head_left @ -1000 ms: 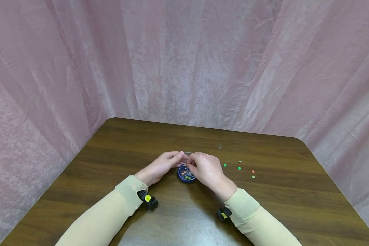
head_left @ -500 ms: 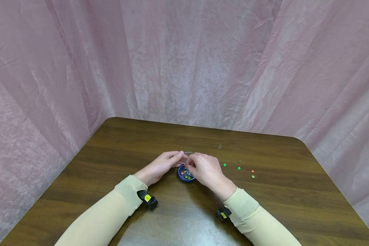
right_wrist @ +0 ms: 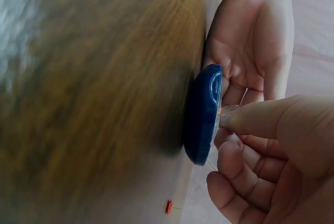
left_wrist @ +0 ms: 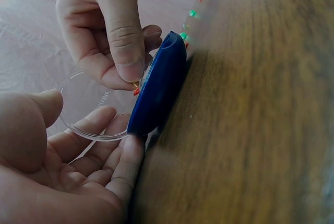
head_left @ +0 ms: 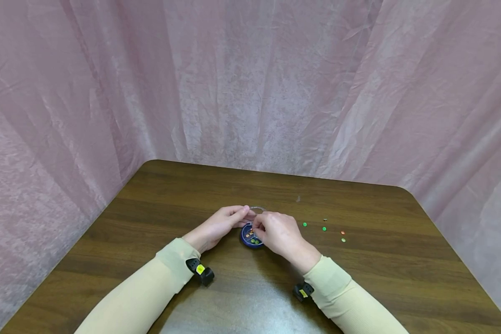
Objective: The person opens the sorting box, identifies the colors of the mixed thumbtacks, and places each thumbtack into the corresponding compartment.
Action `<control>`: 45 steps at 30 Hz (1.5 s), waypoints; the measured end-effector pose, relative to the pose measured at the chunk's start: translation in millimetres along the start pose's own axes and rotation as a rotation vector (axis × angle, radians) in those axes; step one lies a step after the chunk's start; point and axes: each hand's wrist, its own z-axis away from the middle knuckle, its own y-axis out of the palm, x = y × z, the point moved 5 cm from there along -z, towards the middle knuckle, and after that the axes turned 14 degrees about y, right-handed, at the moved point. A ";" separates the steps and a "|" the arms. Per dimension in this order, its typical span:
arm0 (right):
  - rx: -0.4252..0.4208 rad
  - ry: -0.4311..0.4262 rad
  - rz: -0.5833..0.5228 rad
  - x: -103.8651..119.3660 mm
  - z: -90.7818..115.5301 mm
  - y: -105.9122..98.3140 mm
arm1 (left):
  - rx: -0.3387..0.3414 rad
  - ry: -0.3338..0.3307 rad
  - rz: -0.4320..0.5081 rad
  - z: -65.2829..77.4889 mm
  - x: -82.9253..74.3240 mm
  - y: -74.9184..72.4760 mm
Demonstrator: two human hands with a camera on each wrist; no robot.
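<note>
A round blue case [head_left: 247,241] with a clear lid [left_wrist: 87,136] hinged up sits on the table, its compartments holding several orange and green thumbtacks. My left hand [head_left: 223,225] steadies it from the far left: the thumb meets the lid's rim, and the fingers curl behind the lid and touch the case's edge. Over the case, my right hand [head_left: 281,232] pinches an orange-red thumbtack [left_wrist: 136,92] between thumb and forefinger. In the left wrist view its head points down and part of its gold pin shows. The right hand covers the case's right side in the head view.
On the brown wooden table [head_left: 183,185], right of the case, lie loose thumbtacks: green ones [head_left: 305,224], an orange one [head_left: 343,233], a pale green one [head_left: 343,240] and one seen edge-on [head_left: 325,219]. A small clear scrap [head_left: 298,198] lies farther back. Pink curtains [head_left: 250,93] hang behind.
My right hand has shifted slightly down toward the near side, over the case's compartments, so more of the lid's rim shows. The left hand and the case stay where they were.
</note>
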 end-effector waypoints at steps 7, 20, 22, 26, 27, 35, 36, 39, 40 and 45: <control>0.021 0.013 0.002 -3.4 1.1 -2.5 | -0.008 0.007 0.004 -0.6 -0.1 0.8; 0.030 0.077 0.005 -24.2 6.5 -21.5 | -0.005 0.016 -0.014 -0.3 -3.1 -1.3; 0.040 0.088 0.012 -28.8 8.4 -23.4 | -0.007 0.019 -0.014 0.3 -3.3 -1.8; 0.053 0.113 0.026 -38.9 12.5 -26.0 | -0.010 0.018 -0.008 0.8 -3.4 -2.1; 0.055 0.118 0.029 -41.3 13.5 -26.3 | -0.010 0.019 -0.006 0.7 -3.3 -2.1; 0.078 0.140 0.036 -52.3 16.2 -24.5 | -0.005 0.027 0.004 0.1 -3.0 -0.9; 0.083 0.143 0.038 -53.1 16.2 -23.9 | -0.005 0.026 0.004 0.1 -2.9 -0.8; 0.106 0.153 0.046 -55.7 16.6 -21.5 | -0.001 0.027 0.004 -0.6 -2.2 -0.3; 0.113 0.154 0.050 -56.8 16.9 -20.5 | 0.000 0.022 0.001 -0.5 -2.3 -0.1; 0.150 0.157 0.063 -60.5 18.1 -15.2 | 0.002 0.018 0.003 -0.7 -3.7 1.3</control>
